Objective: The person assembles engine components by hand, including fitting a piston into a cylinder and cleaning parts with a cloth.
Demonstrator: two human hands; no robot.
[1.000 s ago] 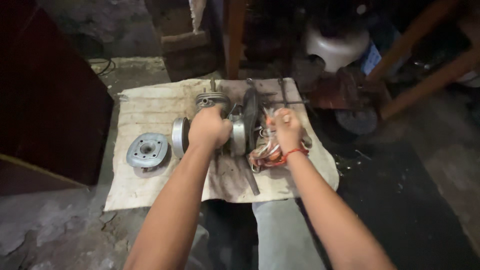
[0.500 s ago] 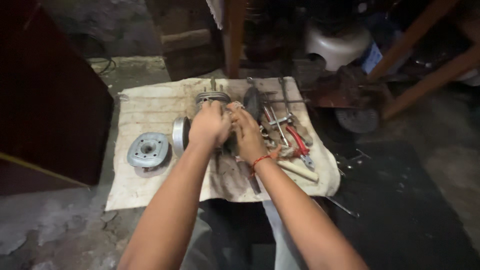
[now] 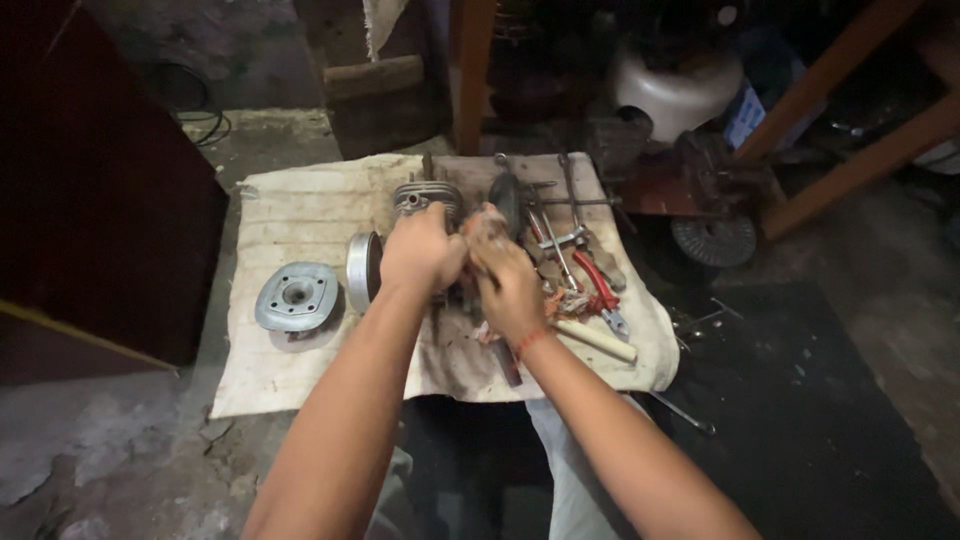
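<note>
My left hand (image 3: 424,252) is closed over a round metal engine part (image 3: 362,270) that lies on a dirty cloth (image 3: 300,370) spread on the floor. My right hand (image 3: 507,279) presses against the same part from the right, holding a crumpled rag against it. Just behind my hands stands a finned metal cylinder (image 3: 425,196). What lies between my hands is hidden.
A flat round metal cover (image 3: 296,297) lies on the cloth to the left. To the right lie several tools, red-handled pliers (image 3: 596,283) and a wooden handle (image 3: 596,340). A dark cabinet (image 3: 90,190) stands left; wooden legs (image 3: 840,80), a white vessel (image 3: 676,90) and a metal disc (image 3: 714,240) lie beyond.
My right hand left the tool pile at the right and came in against the engine part beside my left hand. The left hand stayed on the part.
</note>
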